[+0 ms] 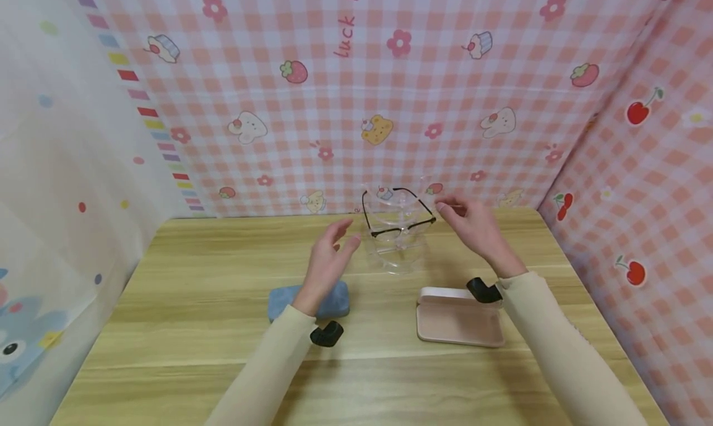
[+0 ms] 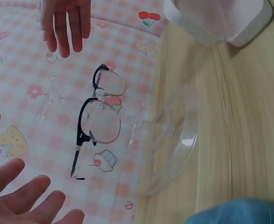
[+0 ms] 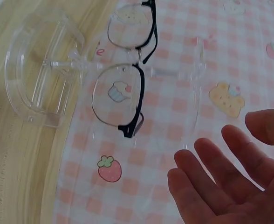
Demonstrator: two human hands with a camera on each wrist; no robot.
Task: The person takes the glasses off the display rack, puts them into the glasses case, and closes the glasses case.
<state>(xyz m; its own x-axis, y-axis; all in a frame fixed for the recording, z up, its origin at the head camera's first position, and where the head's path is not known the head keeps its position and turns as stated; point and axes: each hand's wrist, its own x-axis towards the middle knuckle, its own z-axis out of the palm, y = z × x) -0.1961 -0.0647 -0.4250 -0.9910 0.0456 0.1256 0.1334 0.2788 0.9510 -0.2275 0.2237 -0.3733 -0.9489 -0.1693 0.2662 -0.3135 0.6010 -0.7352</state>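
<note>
Black half-rim glasses [image 1: 390, 233] rest on a clear plastic stand [image 1: 398, 266] near the back edge of the table. To their left is the left hand [image 1: 330, 260], fingers spread and apart from the frame. The right hand [image 1: 470, 228] is at the glasses' right side, close to the hinge, with nothing visible in its fingers. In the left wrist view the left hand [image 2: 27, 198] is below the glasses [image 2: 81, 123], with a gap between. The right wrist view shows the right hand [image 3: 230, 172] with relaxed fingers beside the glasses [image 3: 140, 93], not touching them.
A blue glasses case [image 1: 336, 301] lies shut on the wooden table [image 1: 200, 302], partly behind the left wrist. An open pink case [image 1: 459, 324] lies near the right forearm. Checked cloth [image 1: 334, 104] hangs behind the stand, and more cloth [image 1: 624, 160] hangs at the right.
</note>
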